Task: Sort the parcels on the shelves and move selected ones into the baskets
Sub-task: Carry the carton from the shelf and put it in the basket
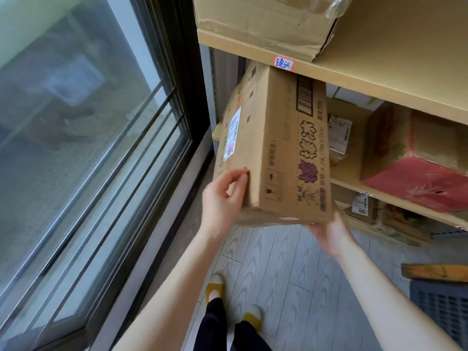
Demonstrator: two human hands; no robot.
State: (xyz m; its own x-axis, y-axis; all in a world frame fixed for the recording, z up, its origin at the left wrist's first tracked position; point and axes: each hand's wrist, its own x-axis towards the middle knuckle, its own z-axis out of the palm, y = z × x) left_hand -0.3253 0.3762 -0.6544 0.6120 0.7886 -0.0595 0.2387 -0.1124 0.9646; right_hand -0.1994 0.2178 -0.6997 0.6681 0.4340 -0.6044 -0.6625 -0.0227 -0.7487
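Note:
A tall brown cardboard parcel (281,148) with purple print and a white shipping label is tilted in the air at the left end of the shelves, partly under the upper shelf board (354,79). My left hand (225,196) grips its near left edge, fingers curled round the corner. Under the parcel's bottom right corner sits my right hand (326,231), supporting it; its fingers are hidden beneath the box. A dark plastic basket (440,307) shows at the lower right.
A worn carton (266,24) lies on the upper shelf. The middle shelf holds a red-faced box (415,163) and a labelled parcel (339,138); smaller parcels (362,206) sit lower. A window with a dark frame (182,79) runs along the left. A wooden piece (435,272) lies over the basket.

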